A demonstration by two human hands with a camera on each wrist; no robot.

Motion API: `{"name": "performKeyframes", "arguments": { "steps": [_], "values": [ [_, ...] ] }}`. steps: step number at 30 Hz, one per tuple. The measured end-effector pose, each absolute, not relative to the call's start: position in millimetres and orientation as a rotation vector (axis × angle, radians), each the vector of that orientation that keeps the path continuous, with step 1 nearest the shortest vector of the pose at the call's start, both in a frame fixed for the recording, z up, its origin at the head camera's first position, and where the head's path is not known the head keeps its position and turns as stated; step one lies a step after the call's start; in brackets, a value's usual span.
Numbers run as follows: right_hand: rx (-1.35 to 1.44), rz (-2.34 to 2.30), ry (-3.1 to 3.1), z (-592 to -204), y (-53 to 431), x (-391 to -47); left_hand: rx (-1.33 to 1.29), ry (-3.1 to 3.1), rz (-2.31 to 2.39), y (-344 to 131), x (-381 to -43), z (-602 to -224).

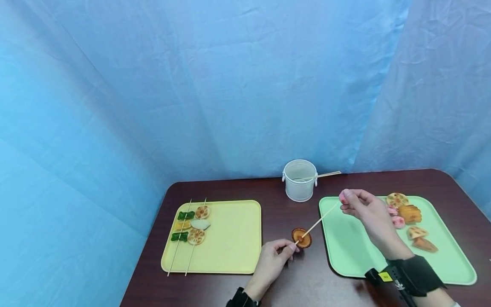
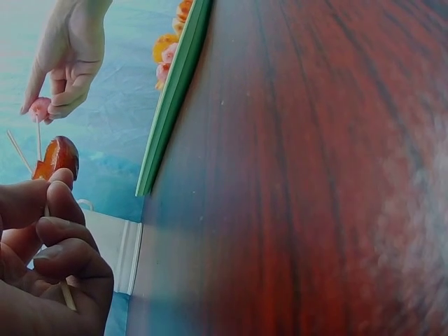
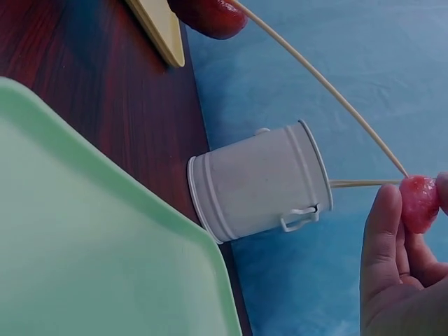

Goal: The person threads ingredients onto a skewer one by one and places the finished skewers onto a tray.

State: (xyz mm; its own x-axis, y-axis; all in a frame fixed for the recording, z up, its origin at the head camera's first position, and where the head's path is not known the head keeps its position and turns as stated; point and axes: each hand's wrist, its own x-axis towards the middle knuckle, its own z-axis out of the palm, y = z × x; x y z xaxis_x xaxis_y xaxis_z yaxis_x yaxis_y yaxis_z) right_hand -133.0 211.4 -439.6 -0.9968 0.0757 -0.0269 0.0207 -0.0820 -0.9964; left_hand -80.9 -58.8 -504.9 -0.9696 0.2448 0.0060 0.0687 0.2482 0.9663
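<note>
My left hand (image 1: 273,261) pinches a wooden skewer (image 1: 318,221) near its lower end, and in the left wrist view its fingers curl round the stick. A glossy brown mushroom piece (image 1: 301,238) is threaded on the skewer just above those fingers. My right hand (image 1: 370,215) pinches a small pink food piece (image 3: 420,203) between thumb and finger. The skewer's upper tip meets the pink piece in the right wrist view; whether it has gone in cannot be told.
A yellow tray (image 1: 234,238) on the left bears two loaded skewers (image 1: 180,232). The green tray (image 1: 356,256) on the right carries several loose food pieces (image 1: 409,214). Behind, a white bucket (image 1: 300,189) holds skewers (image 1: 330,174), near the blue curtain (image 1: 245,94).
</note>
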Motion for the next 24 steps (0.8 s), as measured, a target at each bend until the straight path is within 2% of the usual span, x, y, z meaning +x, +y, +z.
{"name": "performKeyframes", "arguments": {
  "steps": [10, 19, 24],
  "values": [
    [-0.174, 1.999, -2.392, -439.3, 202.9, -132.6, 0.256, 2.391, 1.835, -54.0, -79.2, -503.9],
    [-0.159, 1.907, -2.515, -446.0, 186.1, -128.4, 0.172, 2.371, 1.863, -49.0, -71.7, -465.7],
    [-0.149, 1.902, -2.546, -453.6, 176.0, -126.9, 0.16, 2.377, 1.88, -47.4, -70.2, -458.1]
  ]
}}
